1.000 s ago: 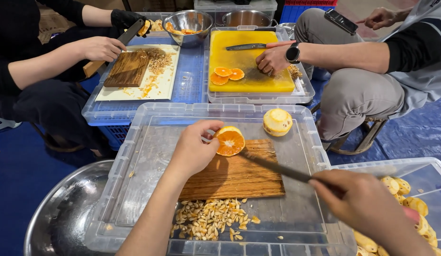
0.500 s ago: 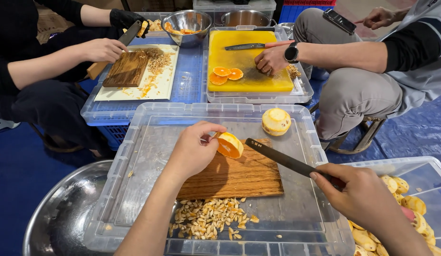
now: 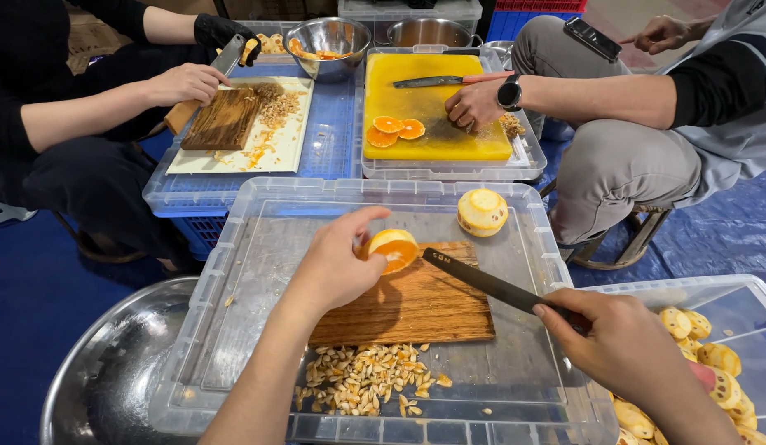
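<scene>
Up close, the left hand (image 3: 337, 264) pinches a peeled orange half (image 3: 393, 247) between thumb and fingers, its grip closed around the fruit and holding it just above the far edge of a wooden cutting board (image 3: 412, 301). To the right, the right hand (image 3: 622, 350) is wrapped tight on the handle of a dark-bladed knife (image 3: 482, 280), whose tip points left at the orange half and stops just beside it. That board lies on an upturned clear plastic bin (image 3: 234, 272) serving as the table, with a heap of pale seeds (image 3: 362, 383) near its front edge and 1 peeled whole orange (image 3: 482, 212) at the far right. At the near left sits a large steel bowl (image 3: 103, 371); at the near right, a clear tub of peeled fruit pieces (image 3: 696, 346). Farther off, 2 other people work: one holds a cleaver over a brown board (image 3: 226, 119), the other rests a hand by orange slices (image 3: 395, 130) on a yellow cutting board (image 3: 432, 103).
</scene>
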